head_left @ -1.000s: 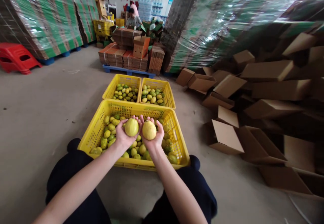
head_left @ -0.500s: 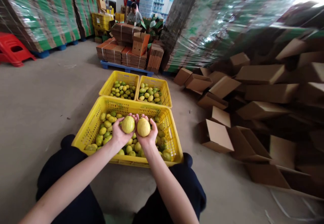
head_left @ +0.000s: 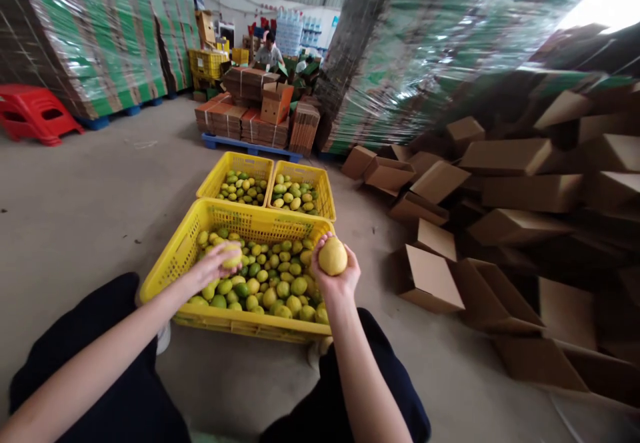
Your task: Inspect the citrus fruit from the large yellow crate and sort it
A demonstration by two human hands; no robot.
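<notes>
A big yellow crate [head_left: 170,266] full of green and yellow citrus fruit stands on the floor between my knees. My right hand [head_left: 336,281] is raised over the crate's right rim, palm up, shut on a yellow fruit [head_left: 333,256]. My left hand [head_left: 213,266] is low over the left side of the pile, fingers curled on another yellow fruit [head_left: 231,254], which touches or nearly touches the heap.
Two smaller yellow crates [head_left: 240,163] [head_left: 305,171] with fruit stand just behind. Loose cardboard boxes [head_left: 430,276] lie piled to the right. Wrapped carton stacks [head_left: 90,36] line the left, a red stool [head_left: 33,113] beside them. A person [head_left: 269,53] works behind a pallet of cartons [head_left: 250,116].
My hands, held together with a fruit each, have parted. The left went down and left onto the pile; the right moved right over the crate's rim.
</notes>
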